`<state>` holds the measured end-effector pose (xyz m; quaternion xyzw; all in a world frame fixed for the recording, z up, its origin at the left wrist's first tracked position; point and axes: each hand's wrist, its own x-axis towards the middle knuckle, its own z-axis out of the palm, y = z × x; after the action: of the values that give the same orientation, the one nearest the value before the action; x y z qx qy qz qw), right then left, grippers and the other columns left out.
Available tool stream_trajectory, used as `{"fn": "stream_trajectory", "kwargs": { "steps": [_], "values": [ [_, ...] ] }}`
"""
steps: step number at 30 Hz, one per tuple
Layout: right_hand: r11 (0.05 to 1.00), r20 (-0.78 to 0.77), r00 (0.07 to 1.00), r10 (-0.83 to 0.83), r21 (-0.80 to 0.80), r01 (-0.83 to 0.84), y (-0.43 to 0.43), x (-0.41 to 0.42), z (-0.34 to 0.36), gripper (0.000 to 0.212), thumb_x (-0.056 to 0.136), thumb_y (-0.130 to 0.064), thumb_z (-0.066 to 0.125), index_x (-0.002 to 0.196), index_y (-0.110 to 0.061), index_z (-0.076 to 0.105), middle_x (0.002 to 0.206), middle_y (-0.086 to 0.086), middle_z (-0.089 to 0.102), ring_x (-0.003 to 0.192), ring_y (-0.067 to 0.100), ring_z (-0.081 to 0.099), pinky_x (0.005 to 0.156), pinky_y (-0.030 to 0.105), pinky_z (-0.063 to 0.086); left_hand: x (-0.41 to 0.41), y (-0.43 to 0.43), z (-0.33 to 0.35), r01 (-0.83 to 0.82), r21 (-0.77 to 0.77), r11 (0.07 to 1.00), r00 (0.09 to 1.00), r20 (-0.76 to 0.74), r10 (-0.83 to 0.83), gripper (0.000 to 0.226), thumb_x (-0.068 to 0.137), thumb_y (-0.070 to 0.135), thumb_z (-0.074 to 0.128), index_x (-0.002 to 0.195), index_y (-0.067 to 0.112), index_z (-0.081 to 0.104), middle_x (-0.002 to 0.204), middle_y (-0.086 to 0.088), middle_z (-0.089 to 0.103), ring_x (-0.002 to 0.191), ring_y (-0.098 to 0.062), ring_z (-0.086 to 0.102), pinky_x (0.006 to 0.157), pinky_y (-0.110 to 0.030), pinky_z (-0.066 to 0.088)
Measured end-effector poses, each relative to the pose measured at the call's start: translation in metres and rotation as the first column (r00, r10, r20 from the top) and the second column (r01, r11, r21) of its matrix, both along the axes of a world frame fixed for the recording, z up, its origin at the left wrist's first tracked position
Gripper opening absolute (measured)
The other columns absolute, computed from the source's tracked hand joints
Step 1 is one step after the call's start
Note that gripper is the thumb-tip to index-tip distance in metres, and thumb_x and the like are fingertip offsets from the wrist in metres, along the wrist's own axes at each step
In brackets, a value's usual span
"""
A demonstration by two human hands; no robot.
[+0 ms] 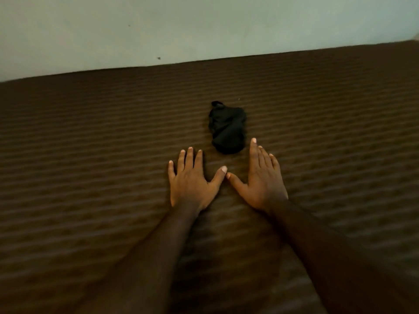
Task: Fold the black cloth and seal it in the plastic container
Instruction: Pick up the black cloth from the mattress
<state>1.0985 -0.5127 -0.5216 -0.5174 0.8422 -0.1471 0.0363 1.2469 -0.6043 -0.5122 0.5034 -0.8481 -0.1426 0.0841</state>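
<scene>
Ahead of both hands, on the striped brown surface [90, 155], the black cloth [227, 128] lies crumpled. The left hand [191, 181] and right hand [264, 177] rest flat, each grip wide open and empty, probably ready to begin folding; no plastic container shows.

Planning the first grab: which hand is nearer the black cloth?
The right hand: its fingertips lie just beside the black cloth, while the left hand leaves a wider gap.

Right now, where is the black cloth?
In the head view, the black cloth lies bunched on the brown striped surface, near centre, just beyond the right hand.
</scene>
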Motion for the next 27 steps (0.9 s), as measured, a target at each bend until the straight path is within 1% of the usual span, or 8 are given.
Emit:
{"fn": "stream_trajectory", "kwargs": {
  "steps": [5,10,12,14,16,18,22,27],
  "values": [
    [0.982,0.105,0.994,0.006,-0.187,0.014,0.001,-0.003,-0.010,0.091,0.091,-0.054,0.047,0.156,-0.015,-0.004,0.164,0.007,0.016,0.150,0.015,0.012,0.122,0.034,0.002,-0.042,-0.013,0.012,-0.242,0.173,0.955,0.917,-0.280,0.284,0.075,0.083,0.078,0.029,0.122,0.022,0.061,0.157,-0.001,0.028,0.148,-0.016,0.009,0.119,-0.047,-0.006],
    [0.965,0.217,0.976,0.021,-0.258,0.037,0.003,-0.004,-0.010,0.100,0.082,-0.071,0.043,0.156,-0.019,-0.001,0.160,0.005,0.028,0.147,0.016,0.023,0.122,0.035,0.007,-0.056,-0.021,0.007,-0.296,0.272,0.916,0.807,-0.442,0.392,0.040,0.090,0.057,0.051,0.100,0.022,0.067,0.145,0.002,0.047,0.143,-0.014,0.025,0.120,-0.044,0.000],
    [0.961,0.248,0.969,0.018,-0.271,0.051,0.003,-0.004,-0.008,0.102,0.080,-0.076,0.042,0.156,-0.019,0.003,0.158,0.004,0.033,0.145,0.015,0.028,0.122,0.040,0.015,-0.052,-0.022,0.006,-0.274,0.359,0.892,0.665,-0.599,0.446,0.022,0.090,0.045,0.058,0.092,0.024,0.064,0.117,0.002,0.065,0.121,-0.014,0.052,0.113,-0.042,0.029],
    [0.959,0.325,0.946,-0.008,-0.264,0.099,0.002,-0.006,-0.002,0.099,0.081,-0.075,0.045,0.156,-0.021,0.011,0.153,-0.001,0.040,0.139,0.013,0.035,0.118,0.041,0.026,-0.037,-0.019,0.009,-0.190,0.514,0.836,0.433,-0.721,0.541,0.010,0.091,0.031,0.062,0.085,0.023,0.062,0.089,0.004,0.066,0.086,-0.009,0.060,0.083,-0.033,0.048],
    [0.953,0.495,0.866,-0.066,-0.227,0.202,-0.002,-0.011,0.006,0.089,0.082,-0.074,0.049,0.152,-0.025,0.025,0.142,-0.008,0.050,0.130,0.010,0.045,0.111,0.039,0.036,-0.011,-0.019,0.009,0.041,0.689,0.724,0.165,-0.719,0.675,0.003,0.093,0.016,0.059,0.094,0.017,0.062,0.095,-0.002,0.068,0.090,-0.014,0.064,0.081,-0.031,0.049],
    [0.920,0.670,0.731,-0.127,-0.196,0.339,-0.008,-0.017,0.013,0.077,0.079,-0.078,0.047,0.140,-0.031,0.045,0.124,-0.013,0.058,0.116,0.009,0.054,0.101,0.037,0.045,0.018,-0.009,0.000,0.380,0.728,0.571,0.037,-0.629,0.776,0.020,0.094,0.004,0.051,0.111,0.013,0.055,0.112,-0.008,0.067,0.106,-0.020,0.064,0.092,-0.033,0.050],
    [0.827,0.864,0.486,-0.135,-0.172,0.536,-0.015,-0.021,0.023,0.058,0.082,-0.076,0.047,0.104,-0.024,0.062,0.097,-0.005,0.068,0.077,0.007,0.059,0.072,0.030,0.049,0.032,0.005,-0.003,0.483,0.754,0.445,0.205,-0.592,0.780,0.028,0.086,-0.007,0.036,0.092,0.011,0.056,0.098,-0.008,0.066,0.092,-0.021,0.064,0.085,-0.036,0.053],
    [0.907,0.909,0.406,-0.093,-0.091,0.412,-0.007,-0.019,0.024,0.036,0.087,-0.057,0.061,0.095,-0.022,0.062,0.078,-0.001,0.061,0.050,0.006,0.044,0.043,0.021,0.037,0.026,0.001,0.001,0.396,0.830,0.393,0.346,-0.531,0.773,0.020,0.078,0.005,0.034,0.072,0.015,0.051,0.089,-0.010,0.059,0.082,-0.030,0.060,0.078,-0.040,0.050]
  ]
}}
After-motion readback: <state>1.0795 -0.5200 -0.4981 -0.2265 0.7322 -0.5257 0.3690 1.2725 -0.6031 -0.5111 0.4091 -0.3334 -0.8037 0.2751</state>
